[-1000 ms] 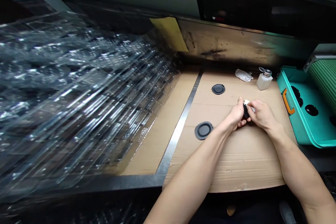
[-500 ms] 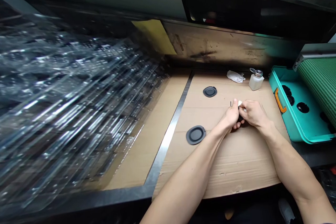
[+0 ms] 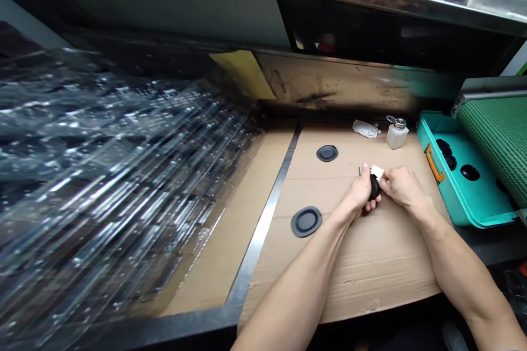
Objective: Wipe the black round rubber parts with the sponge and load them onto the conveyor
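Black disc [image 3: 374,187] is gripped by the left fingers [image 3: 364,180] above the centre of the worktop [image 3: 370,279], and a white pad [image 3: 377,172] is pinched against it by the right fingers [image 3: 390,181]; a steady hold looks best.

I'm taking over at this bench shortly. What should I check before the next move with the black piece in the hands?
1. Black round piece held between left hand and right hand: ok.
2. White tab seated on the piece: cannot tell, the fingers partly hide it.
3. Two black round discs lying flat on the cardboard, apart from the hands: ok.
4. Pump bottle upright, beyond the hands: ok.
5. Teal tray recesses free: cannot tell from this angle.
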`<state>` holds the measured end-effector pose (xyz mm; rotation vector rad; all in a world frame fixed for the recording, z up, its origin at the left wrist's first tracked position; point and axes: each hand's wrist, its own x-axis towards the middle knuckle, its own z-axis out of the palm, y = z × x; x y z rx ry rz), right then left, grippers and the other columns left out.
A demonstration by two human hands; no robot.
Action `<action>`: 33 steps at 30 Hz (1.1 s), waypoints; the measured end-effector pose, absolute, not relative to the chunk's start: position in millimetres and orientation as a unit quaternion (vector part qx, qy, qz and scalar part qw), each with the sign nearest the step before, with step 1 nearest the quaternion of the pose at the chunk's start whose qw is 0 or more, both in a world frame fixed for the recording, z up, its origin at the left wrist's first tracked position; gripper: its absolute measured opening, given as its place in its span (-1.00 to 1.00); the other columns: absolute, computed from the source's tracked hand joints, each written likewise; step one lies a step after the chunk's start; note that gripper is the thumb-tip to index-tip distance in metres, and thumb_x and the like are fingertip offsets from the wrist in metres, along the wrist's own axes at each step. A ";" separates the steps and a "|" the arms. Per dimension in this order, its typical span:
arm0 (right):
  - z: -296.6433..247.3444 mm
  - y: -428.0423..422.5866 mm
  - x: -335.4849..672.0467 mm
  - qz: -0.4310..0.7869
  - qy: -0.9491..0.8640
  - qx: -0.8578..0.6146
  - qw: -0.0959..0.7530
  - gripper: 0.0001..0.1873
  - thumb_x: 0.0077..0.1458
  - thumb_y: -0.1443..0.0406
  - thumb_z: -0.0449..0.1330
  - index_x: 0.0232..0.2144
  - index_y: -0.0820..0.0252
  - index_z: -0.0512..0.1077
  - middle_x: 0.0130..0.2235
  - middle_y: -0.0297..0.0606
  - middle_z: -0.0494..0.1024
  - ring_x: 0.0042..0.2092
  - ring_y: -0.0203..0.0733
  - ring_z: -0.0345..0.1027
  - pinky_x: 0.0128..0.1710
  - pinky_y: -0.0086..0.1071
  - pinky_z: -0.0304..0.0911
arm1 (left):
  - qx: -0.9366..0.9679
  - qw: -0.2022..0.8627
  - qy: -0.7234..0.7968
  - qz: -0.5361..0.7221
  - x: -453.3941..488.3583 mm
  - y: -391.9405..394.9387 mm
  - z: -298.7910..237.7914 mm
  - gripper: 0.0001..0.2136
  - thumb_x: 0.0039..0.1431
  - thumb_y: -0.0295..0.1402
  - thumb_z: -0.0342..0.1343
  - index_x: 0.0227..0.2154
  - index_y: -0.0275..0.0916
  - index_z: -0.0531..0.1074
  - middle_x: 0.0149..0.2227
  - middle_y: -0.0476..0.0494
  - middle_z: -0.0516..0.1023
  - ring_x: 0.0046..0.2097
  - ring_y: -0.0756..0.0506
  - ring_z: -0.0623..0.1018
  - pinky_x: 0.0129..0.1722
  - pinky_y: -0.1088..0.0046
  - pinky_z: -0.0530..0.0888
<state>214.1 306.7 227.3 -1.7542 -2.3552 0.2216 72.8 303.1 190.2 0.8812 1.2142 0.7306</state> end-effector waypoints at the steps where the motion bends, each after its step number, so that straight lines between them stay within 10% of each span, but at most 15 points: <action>1: 225.7 308.3 218.5 0.074 -0.794 -0.591 0.120 -0.75 0.17 0.30 0.12 -0.46 0.18 0.56 -0.41 -0.19 0.61 -0.42 -0.24 0.39 -0.39 -0.40 0.05 | 0.364 0.692 0.530 0.329 70.7 304.4 194.0 -0.25 0.29 0.22 -0.47 -0.42 -0.30 0.42 -0.65 -0.14 0.42 -0.73 0.02 0.29 -0.75 0.51 0.11; 14: 218.9 313.1 221.3 0.179 -0.760 -0.515 0.353 -0.75 0.28 0.22 0.06 -0.25 0.14 0.53 -0.31 -0.31 0.60 -0.31 -0.27 0.41 -0.29 -0.45 0.19 | 0.209 0.814 0.425 0.335 52.4 320.1 202.2 -0.44 0.37 -0.06 -0.40 -0.32 -0.37 0.40 -0.60 -0.20 0.42 -0.69 0.02 0.30 -0.77 0.59 0.11; 33: 214.5 314.7 220.4 0.079 -0.847 -0.499 0.165 -0.82 0.25 0.35 0.05 -0.29 0.18 0.47 -0.26 -0.22 0.55 -0.26 -0.22 0.36 -0.23 -0.42 0.13 | 0.415 0.669 0.530 0.314 75.1 304.5 194.8 -0.39 0.36 0.05 -0.35 -0.46 -0.30 0.42 -0.67 -0.12 0.41 -0.73 0.03 0.27 -0.74 0.51 0.11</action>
